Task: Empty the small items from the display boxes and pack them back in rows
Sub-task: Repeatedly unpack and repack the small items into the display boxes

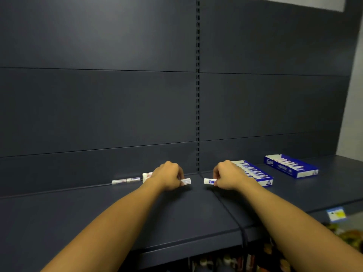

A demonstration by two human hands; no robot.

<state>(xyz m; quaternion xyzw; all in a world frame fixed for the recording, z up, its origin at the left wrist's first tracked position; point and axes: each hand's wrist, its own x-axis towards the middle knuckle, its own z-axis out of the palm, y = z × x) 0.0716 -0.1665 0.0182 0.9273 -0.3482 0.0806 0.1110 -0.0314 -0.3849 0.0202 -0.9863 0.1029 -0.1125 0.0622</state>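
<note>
My left hand (168, 176) grips a small white stick (186, 181) over the dark shelf (117, 213). My right hand (226, 176) pinches another small white stick with a blue mark (209, 181). The two sticks point toward each other with a gap between them. Just behind my right hand lies a blue display box (257, 174) holding a row of the same sticks. A second blue display box (290, 165), also filled with a row, lies farther right. Two loose sticks (125, 181) and a small white pack (147, 176) lie against the back panel to the left.
The dark back panel (98, 105) rises right behind the shelf, with a slotted upright (197, 95) in the middle. A seam (229, 213) splits the shelf in two. A blue price tag (335, 213) hangs on the front edge. Colourful goods (255, 260) sit on the shelf below.
</note>
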